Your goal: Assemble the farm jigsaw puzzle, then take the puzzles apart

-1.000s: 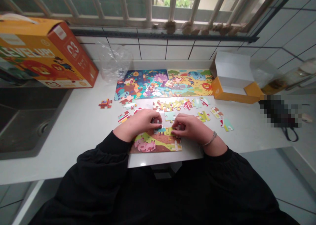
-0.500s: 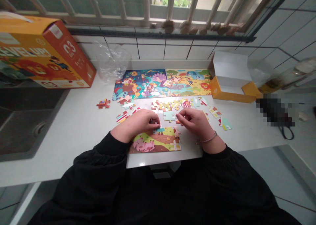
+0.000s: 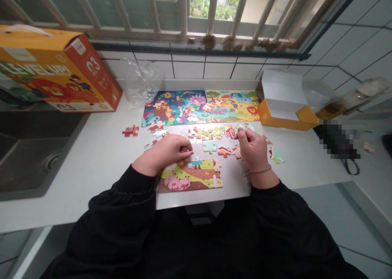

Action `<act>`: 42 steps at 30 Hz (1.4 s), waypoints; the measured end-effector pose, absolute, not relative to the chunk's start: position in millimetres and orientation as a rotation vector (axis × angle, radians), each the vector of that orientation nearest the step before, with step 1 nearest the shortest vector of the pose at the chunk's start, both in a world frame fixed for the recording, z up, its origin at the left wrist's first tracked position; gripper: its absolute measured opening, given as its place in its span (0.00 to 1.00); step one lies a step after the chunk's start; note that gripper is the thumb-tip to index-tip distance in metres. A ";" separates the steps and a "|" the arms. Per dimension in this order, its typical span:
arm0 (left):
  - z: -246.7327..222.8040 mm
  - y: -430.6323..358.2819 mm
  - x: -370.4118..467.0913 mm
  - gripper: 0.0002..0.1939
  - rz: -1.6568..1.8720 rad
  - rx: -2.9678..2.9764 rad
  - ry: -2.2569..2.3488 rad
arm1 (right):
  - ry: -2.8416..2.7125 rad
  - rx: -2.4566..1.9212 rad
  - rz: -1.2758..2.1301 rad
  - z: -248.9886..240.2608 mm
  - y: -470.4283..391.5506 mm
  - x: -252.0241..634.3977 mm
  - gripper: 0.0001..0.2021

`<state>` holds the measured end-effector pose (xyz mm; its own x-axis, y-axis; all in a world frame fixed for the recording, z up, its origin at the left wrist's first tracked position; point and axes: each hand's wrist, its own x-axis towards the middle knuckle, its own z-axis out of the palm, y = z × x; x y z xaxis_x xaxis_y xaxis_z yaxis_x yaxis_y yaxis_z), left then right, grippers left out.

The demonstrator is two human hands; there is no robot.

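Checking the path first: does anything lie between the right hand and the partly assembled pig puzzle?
Yes: a loose red-and-orange piece and a pinkish piece lie between the right hand and the pig puzzle. Both look flat on the counter, so a raised hand would probably clear them.

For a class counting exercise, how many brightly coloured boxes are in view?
2: a large orange box at the left, by the sink, and a smaller open box at the right, beside the yellow puzzle. None seems hidden.
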<state>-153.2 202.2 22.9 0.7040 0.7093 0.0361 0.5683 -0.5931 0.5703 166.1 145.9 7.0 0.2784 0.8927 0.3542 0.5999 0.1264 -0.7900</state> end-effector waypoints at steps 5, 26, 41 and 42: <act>28.8 208.7 -168.8 0.08 0.687 2.355 1.391 | -1.422 -1.576 0.429 5.3 144.8 165.1 0.28; -5.9 255.2 -148.4 0.16 0.577 2.475 1.234 | -1.432 -1.597 0.478 -4.8 148.8 168.5 0.26; 15.6 222.0 -145.0 0.16 0.775 2.564 1.002 | -1.384 -1.557 0.372 1.2 148.7 167.0 0.25; 14.9 222.7 -146.3 0.16 0.775 2.570 1.007 | -1.344 -1.556 0.308 2.1 149.0 170.5 0.26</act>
<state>-146.3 222.7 14.9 0.6146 0.6911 0.3803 0.5447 -0.7205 0.4291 170.5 149.0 2.1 0.3459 0.8487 0.4001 0.5902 0.1347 -0.7959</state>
